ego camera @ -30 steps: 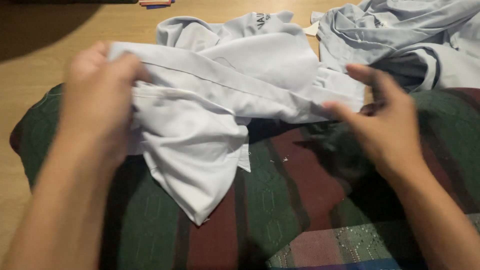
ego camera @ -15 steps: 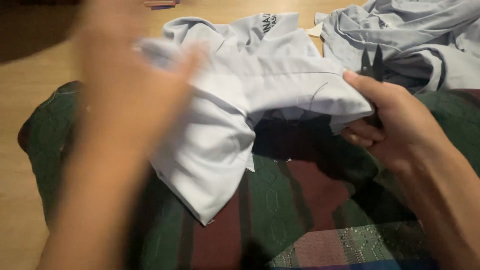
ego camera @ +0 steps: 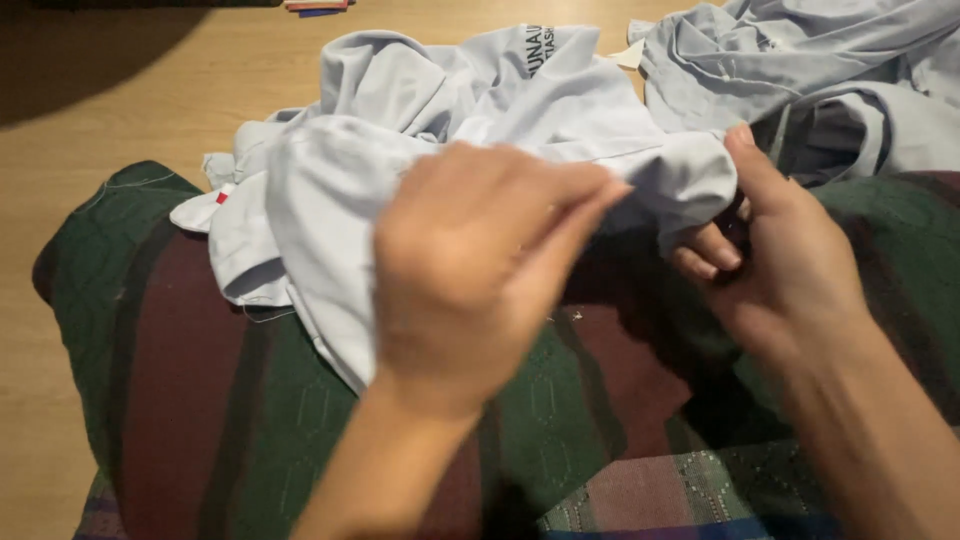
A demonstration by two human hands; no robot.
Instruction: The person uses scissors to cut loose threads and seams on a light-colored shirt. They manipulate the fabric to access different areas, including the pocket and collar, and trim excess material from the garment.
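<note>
A pale grey-blue shirt (ego camera: 330,190) lies bunched over a green and maroon quilted cloth (ego camera: 190,400). My right hand (ego camera: 780,270) pinches a folded edge of the shirt at the right, thumb on top. My left hand (ego camera: 480,260) hovers in front of the shirt's middle, fingers together and pointing right toward the pinched edge; whether it grips the fabric is hidden behind the hand. Dark printing shows on the shirt near its top.
More pale grey-blue garments (ego camera: 820,70) are heaped at the upper right. A wooden floor (ego camera: 110,110) surrounds the quilted cloth. A small coloured object (ego camera: 315,6) lies at the top edge. A plaid cloth (ego camera: 680,490) shows at the bottom.
My left hand has swept from the shirt's left side across to its middle. My right hand closed on the shirt's right edge and lifted it slightly. The shirt has bunched up more.
</note>
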